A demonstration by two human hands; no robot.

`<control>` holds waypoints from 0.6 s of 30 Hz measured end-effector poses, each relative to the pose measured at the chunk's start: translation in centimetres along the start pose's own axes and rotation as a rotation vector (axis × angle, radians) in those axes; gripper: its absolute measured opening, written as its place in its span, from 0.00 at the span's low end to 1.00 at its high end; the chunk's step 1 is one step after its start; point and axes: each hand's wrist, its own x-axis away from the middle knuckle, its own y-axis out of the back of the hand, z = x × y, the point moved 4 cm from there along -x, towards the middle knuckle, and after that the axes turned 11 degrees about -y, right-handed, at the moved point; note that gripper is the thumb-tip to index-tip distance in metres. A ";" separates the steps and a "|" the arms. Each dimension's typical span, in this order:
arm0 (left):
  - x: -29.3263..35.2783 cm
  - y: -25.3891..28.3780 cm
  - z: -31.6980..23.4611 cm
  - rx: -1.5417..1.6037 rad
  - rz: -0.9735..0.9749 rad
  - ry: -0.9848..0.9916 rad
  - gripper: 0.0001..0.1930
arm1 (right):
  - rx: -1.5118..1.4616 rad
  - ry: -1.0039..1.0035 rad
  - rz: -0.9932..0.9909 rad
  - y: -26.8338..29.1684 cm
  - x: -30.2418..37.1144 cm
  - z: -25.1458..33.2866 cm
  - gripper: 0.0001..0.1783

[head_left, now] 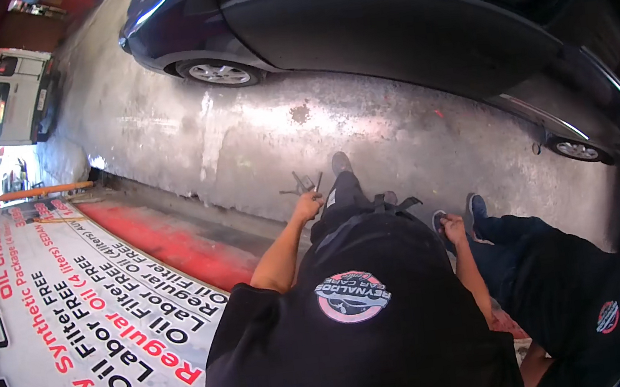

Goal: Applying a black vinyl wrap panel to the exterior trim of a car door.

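My left hand is closed around a dark metal tool with several thin prongs, held beside my left thigh. The prongs spread outward past my fingers; its exact kind is hard to make out. On the other side, my right hand hangs low with its fingers curled. Whatever is in it, if anything, is too small to tell. A dark shoe shows just beyond that hand.
A co-worker in a black shirt is close on my right. A dark car stands ahead on the concrete floor. At left are a large printed signboard, an orange bar and a white van.
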 end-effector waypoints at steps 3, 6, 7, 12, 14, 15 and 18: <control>-0.1 -0.7 -0.4 -0.007 -0.006 -0.033 0.20 | 0.072 -0.027 0.005 -0.1 1.3 -0.5 0.17; -0.5 -1.1 -0.6 -0.006 -0.016 -0.049 0.21 | 0.070 -0.038 0.006 -0.6 2.2 -2.8 0.18; -0.7 -1.2 -0.6 -0.008 -0.004 -0.054 0.21 | 0.093 -0.004 0.071 -1.3 2.5 -3.7 0.18; -0.1 -0.8 -1.0 -0.271 0.094 -0.212 0.21 | -0.014 -0.075 0.006 -2.4 2.8 -6.9 0.19; 1.6 -0.6 -0.6 -0.379 0.212 -0.077 0.23 | -0.050 -0.092 0.015 -2.8 2.9 -7.2 0.19; 2.9 -0.5 -0.9 -0.354 0.200 -0.117 0.23 | -0.071 -0.103 0.016 -3.0 3.1 -7.3 0.19; 8.2 -0.4 0.1 0.023 0.274 0.614 0.28 | -0.131 -0.130 0.012 -3.5 3.6 -7.6 0.20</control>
